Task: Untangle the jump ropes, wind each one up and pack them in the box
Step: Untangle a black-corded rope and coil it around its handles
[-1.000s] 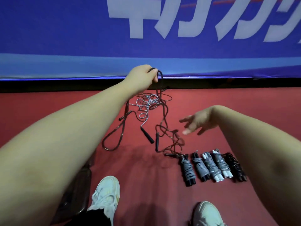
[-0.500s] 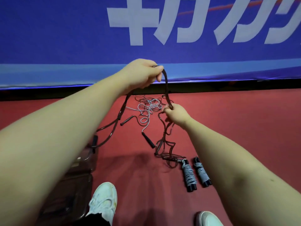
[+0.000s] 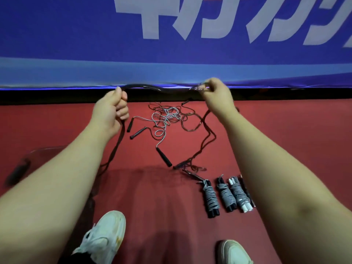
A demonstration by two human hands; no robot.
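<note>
Left hand (image 3: 111, 111) fist grips dark rope (image 3: 152, 87); right hand (image 3: 217, 97) pinches it. Clear box (image 3: 44, 149): contents blurred, perhaps one dark item (image 3: 17, 173).

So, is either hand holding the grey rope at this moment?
No, the left hand and right hand both grip the dark rope stretched between them; the grey rope lies on the floor.

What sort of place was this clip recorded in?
Probably a sports hall or indoor court: a red sports floor, a blue banner with big white lettering along its edge, and jump ropes lying on the floor.
</note>
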